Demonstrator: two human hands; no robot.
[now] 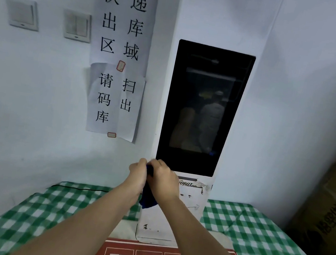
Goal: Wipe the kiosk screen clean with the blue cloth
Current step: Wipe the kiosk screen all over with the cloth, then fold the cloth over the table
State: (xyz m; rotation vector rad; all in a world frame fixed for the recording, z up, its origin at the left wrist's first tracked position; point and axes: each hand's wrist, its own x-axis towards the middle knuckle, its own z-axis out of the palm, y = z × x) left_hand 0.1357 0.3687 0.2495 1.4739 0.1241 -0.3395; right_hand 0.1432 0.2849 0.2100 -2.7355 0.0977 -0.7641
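Blue cloth (146, 200) bunched between left hand (138, 174) and right hand (162, 180), both gripping it, likely refolded for fresh pad. Held just below kiosk screen (204, 110) lower-left corner, apart from glass. Kiosk stood on checked desk (276, 240).

Two hands (138, 174) (164, 178), one blue cloth (147, 202), one kiosk screen (204, 108), two wall switches (22, 12) (77, 25).

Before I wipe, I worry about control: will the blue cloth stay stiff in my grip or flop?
Likely floppy: the blue cloth bunches between the left hand and right hand, its tail hanging limp below. Probably light, since it sags without pulling the hands down. Folding it may give a firmer pad.
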